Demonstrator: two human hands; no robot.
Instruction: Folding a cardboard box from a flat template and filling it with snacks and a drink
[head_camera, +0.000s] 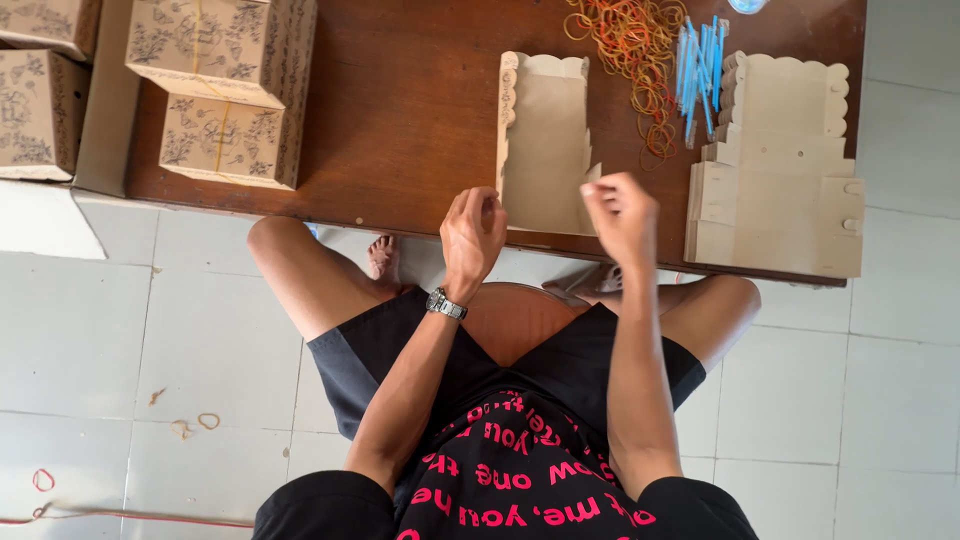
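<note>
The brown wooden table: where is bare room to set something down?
On the brown wooden table, bare wood lies between the stacked printed cardboard boxes and the half-folded beige box. The far right is crowded: rubber bands, blue straws, flat box blanks.

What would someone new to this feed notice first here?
Probably the two raised hands, left hand and right hand, fingers curled, over the near edge of the brown table, with a flat cardboard box blank just beyond them. Next, the tangle of rubber bands and blue straws at the far edge, a stack of blanks at right and folded printed boxes at left.
</note>
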